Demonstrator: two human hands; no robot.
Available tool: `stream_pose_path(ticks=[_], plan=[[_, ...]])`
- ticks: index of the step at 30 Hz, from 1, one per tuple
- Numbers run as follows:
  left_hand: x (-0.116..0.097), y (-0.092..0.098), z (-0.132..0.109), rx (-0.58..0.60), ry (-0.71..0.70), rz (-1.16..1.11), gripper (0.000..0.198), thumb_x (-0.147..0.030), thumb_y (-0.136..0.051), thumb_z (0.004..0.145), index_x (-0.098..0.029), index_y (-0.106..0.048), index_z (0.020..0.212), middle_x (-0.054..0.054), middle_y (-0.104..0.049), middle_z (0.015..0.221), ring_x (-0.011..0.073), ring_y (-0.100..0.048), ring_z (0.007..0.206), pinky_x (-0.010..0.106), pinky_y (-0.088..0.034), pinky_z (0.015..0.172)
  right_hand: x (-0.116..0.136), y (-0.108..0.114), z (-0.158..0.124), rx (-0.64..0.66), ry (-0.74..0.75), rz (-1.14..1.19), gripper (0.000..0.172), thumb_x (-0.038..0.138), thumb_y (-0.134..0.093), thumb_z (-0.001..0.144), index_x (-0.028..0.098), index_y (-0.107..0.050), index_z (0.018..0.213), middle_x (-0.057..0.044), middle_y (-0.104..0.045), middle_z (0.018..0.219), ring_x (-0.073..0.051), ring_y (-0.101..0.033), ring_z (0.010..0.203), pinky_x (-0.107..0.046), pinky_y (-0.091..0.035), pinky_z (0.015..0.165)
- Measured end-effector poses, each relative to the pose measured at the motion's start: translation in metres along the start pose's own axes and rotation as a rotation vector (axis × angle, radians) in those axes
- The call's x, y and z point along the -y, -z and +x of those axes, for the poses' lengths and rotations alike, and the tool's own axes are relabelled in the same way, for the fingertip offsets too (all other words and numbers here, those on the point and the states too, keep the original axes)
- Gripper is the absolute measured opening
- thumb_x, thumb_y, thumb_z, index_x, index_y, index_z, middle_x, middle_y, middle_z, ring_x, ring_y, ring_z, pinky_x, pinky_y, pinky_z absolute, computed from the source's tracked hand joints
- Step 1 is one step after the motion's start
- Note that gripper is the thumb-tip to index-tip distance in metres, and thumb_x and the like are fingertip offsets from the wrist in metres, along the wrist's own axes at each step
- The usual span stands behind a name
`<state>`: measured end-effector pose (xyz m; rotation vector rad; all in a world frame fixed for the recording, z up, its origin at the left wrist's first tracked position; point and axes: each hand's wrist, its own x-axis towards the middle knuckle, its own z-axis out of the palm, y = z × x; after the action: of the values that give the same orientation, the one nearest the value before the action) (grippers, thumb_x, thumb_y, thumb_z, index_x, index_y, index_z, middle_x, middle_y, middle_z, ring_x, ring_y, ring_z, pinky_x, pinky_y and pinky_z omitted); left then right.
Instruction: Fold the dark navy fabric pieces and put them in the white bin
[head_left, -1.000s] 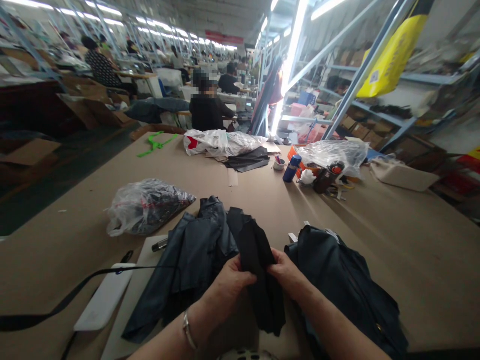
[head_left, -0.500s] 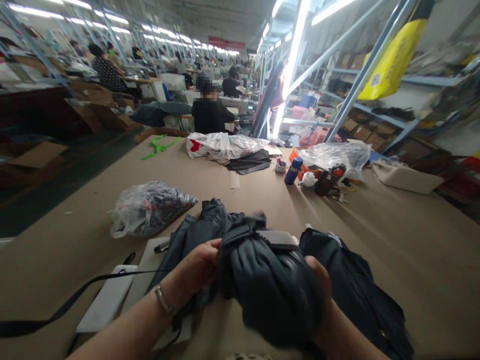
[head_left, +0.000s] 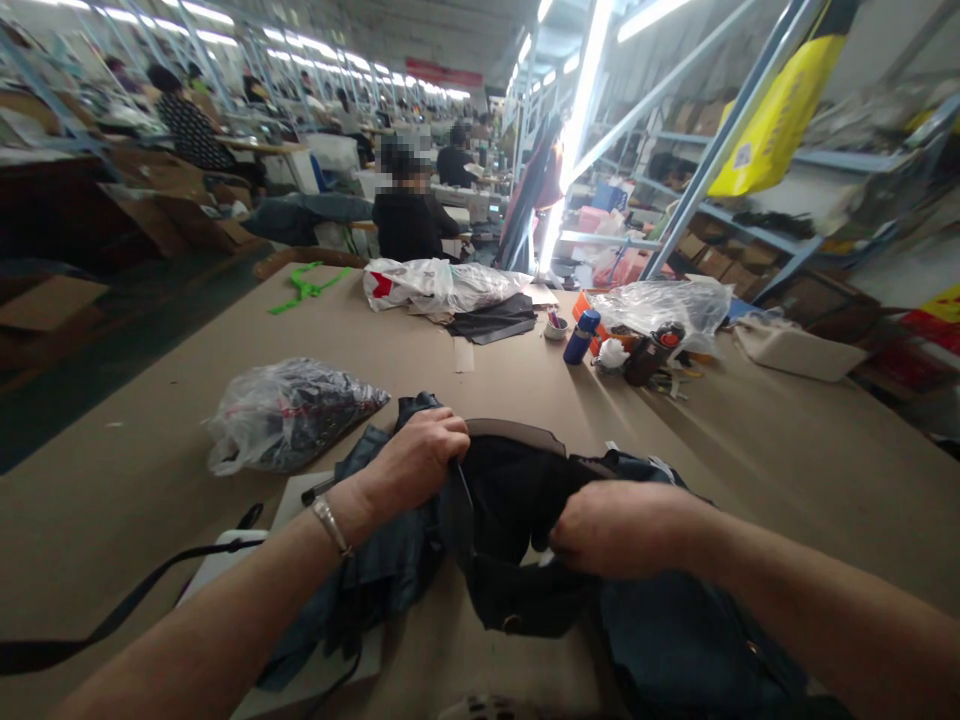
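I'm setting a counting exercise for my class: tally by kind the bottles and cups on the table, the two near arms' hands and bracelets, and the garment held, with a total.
Blue bottle, dark bottle: 2 bottles
Cup: 1
Left hand, right hand: 2 hands
Bracelet: 1
Held garment: 1
Total: 7

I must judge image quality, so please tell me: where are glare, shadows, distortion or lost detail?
Head view: strong glare around the long white tube light; head view: the shadow of the blue cylindrical bottle stretches towards the camera over the flat brown tabletop; head view: wide-angle stretching near the edges; head view: folds of the dark cloth garment sink into shade.
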<state>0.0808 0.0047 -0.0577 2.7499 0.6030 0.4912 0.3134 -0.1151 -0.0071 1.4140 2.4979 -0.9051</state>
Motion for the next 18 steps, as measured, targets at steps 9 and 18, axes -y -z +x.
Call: stream_pose_path(ticks=[9, 18], plan=[[0.008, -0.02, 0.012, -0.022, 0.088, -0.163, 0.019, -0.001, -0.043, 0.063, -0.015, -0.052, 0.054, 0.003, -0.054, 0.066, 0.0138, -0.046, 0.068, 0.026, -0.036, 0.066, 0.011, -0.014, 0.024, -0.05, 0.028, 0.065, 0.023, 0.017, -0.057, 0.074, 0.017, -0.066, 0.053, -0.001, -0.057, 0.046, -0.013, -0.05, 0.047, -0.022, -0.036, 0.045], [-0.042, -0.039, 0.024, -0.025, 0.394, -1.602, 0.012, -0.02, -0.065, 0.056, -0.014, -0.054, 0.057, 0.004, -0.06, 0.075, 0.0153, -0.054, 0.069, 0.027, -0.043, 0.067, -0.023, 0.02, 0.012, -0.373, 0.071, 0.426, 0.02, 0.034, -0.053, 0.083, 0.02, -0.066, 0.079, -0.004, -0.061, 0.108, -0.021, -0.053, 0.096, -0.032, -0.041, 0.083]])
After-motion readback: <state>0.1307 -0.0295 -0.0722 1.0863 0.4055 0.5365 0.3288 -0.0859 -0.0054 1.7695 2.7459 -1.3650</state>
